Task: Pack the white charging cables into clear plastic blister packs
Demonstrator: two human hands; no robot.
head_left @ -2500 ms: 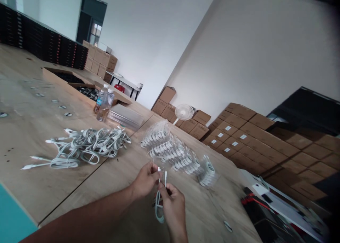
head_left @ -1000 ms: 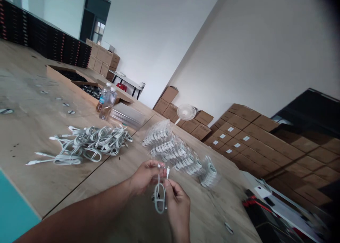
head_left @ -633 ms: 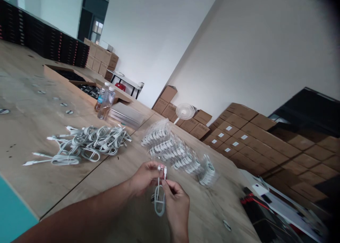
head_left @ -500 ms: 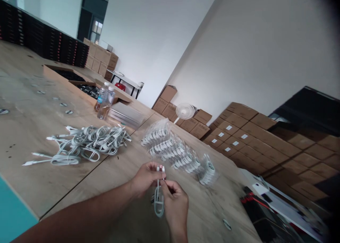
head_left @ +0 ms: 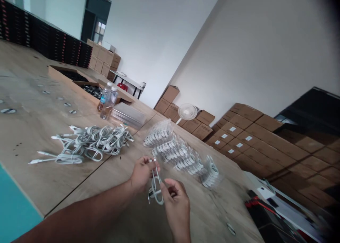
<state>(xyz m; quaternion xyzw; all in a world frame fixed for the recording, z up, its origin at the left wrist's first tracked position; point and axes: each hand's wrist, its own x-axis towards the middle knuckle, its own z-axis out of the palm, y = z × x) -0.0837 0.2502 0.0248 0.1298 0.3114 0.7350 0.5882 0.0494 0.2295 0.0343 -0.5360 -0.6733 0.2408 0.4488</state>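
A coiled white charging cable [head_left: 156, 187] hangs from my left hand [head_left: 142, 171], whose fingers and thumb pinch it just below its two connector ends. The loops dangle downward over the table. Close at the coil's right side is my right hand [head_left: 175, 200], thumb and forefinger parted; the thumb tip overlaps the loop's edge, and whether it touches cannot be told. Behind the coil's lower left, a small dark-and-white piece shows in part. Left of my hands lies a tangled pile of coiled white cables [head_left: 92, 144]. Beyond them, clear-bagged cables [head_left: 175, 149] stand in rows.
Two plastic bottles [head_left: 107, 103] stand beside a stack of clear flat sleeves [head_left: 127, 115]. An open carton [head_left: 77, 89] holds dark items. Small oval pieces [head_left: 72, 111] lie on the wooden table [head_left: 127, 214]. Stacked cartons [head_left: 247, 129] and a white fan [head_left: 187, 111] are farther back.
My right hand's fingertips have come away from the cable near its connectors and parted. The left hand has shifted slightly left and up, and the coil hangs more tilted with its loops spread.
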